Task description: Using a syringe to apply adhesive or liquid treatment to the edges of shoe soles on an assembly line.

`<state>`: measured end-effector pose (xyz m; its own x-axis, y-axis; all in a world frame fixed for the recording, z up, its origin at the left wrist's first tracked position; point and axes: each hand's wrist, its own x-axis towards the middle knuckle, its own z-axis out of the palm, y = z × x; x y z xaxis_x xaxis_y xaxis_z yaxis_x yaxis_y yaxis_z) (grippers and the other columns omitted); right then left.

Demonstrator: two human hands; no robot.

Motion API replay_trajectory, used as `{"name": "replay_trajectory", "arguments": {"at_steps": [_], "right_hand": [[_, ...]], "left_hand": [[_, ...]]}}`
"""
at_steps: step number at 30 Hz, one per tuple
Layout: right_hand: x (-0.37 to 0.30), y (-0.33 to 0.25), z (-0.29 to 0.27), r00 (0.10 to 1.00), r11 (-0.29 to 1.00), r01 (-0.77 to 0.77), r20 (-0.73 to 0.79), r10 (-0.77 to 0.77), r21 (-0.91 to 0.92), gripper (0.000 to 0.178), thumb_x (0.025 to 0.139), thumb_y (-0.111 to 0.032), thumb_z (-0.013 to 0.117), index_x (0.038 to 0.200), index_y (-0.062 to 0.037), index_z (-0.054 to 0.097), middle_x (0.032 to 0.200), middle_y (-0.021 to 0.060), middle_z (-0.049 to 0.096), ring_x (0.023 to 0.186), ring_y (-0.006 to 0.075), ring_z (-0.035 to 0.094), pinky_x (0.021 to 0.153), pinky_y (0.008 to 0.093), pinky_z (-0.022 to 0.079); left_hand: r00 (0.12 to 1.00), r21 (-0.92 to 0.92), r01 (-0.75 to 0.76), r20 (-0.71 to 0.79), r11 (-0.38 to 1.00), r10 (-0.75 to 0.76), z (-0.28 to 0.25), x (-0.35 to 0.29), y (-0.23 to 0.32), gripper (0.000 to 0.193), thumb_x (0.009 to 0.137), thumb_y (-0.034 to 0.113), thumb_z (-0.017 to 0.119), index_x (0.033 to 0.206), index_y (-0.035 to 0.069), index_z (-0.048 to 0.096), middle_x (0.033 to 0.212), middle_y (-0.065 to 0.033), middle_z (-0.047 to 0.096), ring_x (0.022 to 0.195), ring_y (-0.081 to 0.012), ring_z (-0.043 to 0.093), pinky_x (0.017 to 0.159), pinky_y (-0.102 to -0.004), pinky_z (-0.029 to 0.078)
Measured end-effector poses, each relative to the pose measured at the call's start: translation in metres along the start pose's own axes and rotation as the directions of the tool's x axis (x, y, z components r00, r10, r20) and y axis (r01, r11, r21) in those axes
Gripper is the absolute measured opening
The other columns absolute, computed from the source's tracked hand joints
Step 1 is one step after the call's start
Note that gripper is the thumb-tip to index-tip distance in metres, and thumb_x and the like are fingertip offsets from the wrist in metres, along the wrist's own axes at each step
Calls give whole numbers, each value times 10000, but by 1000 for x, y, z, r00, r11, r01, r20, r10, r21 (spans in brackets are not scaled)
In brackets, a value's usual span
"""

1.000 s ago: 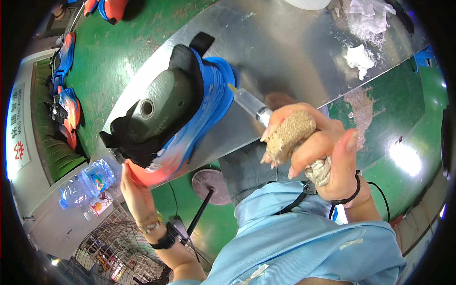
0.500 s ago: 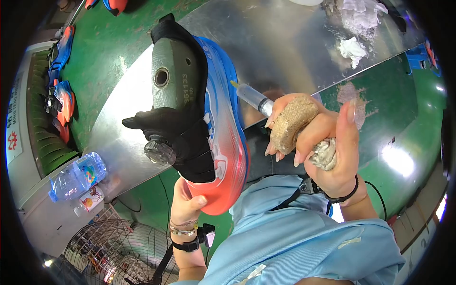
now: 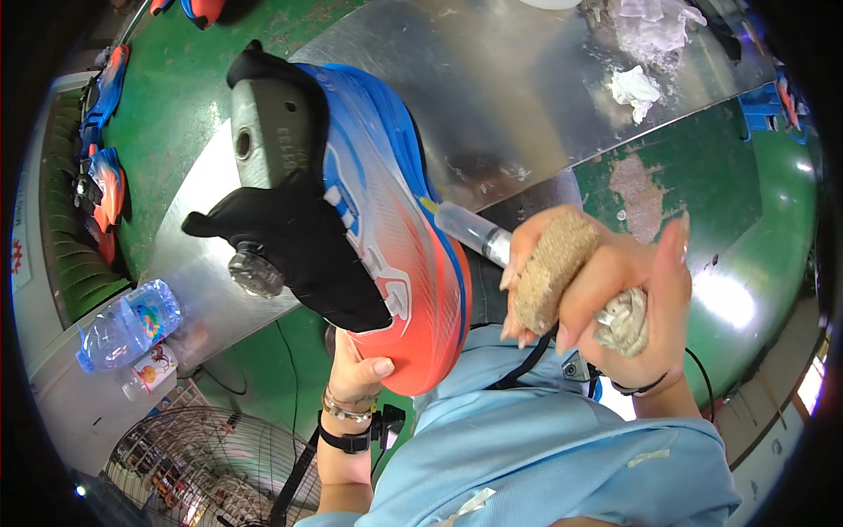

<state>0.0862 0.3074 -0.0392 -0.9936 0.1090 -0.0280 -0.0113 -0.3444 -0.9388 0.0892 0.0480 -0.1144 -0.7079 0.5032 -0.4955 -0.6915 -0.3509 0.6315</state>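
A blue, white and coral sports shoe (image 3: pixel 399 237) is raised in front of me, toe toward me, its outer side and sole edge showing. A grey-green shoe last (image 3: pixel 263 132) fills its black collar, which carries a round lacing dial (image 3: pixel 255 270). My left hand (image 3: pixel 358 369) grips the shoe from below by the coral toe, thumb on the upper. My right hand (image 3: pixel 606 290) is wrapped around a clear syringe (image 3: pixel 474 233) with a yellow tip, a tan crumbly block (image 3: pixel 555 268) and a crumpled grey-white wad (image 3: pixel 623 321). The syringe tip points at the shoe's sole edge, close to it.
Beyond the shoe lies a metal-topped table (image 3: pixel 500 88) with white crumpled scraps (image 3: pixel 634 92). Plastic bottles (image 3: pixel 132 325) stand at the left, above a wire fan (image 3: pixel 211 465). More shoes (image 3: pixel 105 180) sit on a rack at far left. A blue crate (image 3: pixel 762 110) is at right.
The shoe has shifted left and rolled, so more of its side faces me. My right hand has dropped slightly and moved right, the syringe tip staying by the sole edge.
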Motion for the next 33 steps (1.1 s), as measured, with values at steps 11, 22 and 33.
{"name": "replay_trajectory", "arguments": {"at_steps": [11, 22, 33], "right_hand": [[-28, -53, -12, 999, 995, -25, -17, 27, 98, 803, 897, -529, 62, 545, -43, 595, 772, 248, 466, 464, 289, 543, 481, 357, 513], [-56, -58, -22, 969, 969, 229, -120, -217, 95, 576, 938, -394, 72, 730, -116, 533, 813, 230, 481, 427, 249, 517, 468, 310, 508], [-60, -56, -27, 949, 958, 254, -158, -274, -134, 473, 935, -352, 165, 680, -150, 509, 803, 194, 484, 379, 239, 497, 405, 271, 467]], "left_hand": [[956, -412, 191, 284, 891, -73, 43, 52, -40, 854, 580, 190, 804, 1271, 22, 331, 1229, -114, 465, 1134, -268, 469, 942, -422, 404], [939, -419, 61, 333, 906, 91, 91, 109, -44, 796, 539, 406, 809, 1206, 129, 474, 1203, -13, 522, 1128, -236, 481, 1083, -497, 141], [929, -447, 49, 349, 893, 124, 102, 137, -41, 748, 558, 417, 795, 1177, 124, 496, 1194, -37, 531, 1118, -228, 492, 1083, -509, 122]]}}
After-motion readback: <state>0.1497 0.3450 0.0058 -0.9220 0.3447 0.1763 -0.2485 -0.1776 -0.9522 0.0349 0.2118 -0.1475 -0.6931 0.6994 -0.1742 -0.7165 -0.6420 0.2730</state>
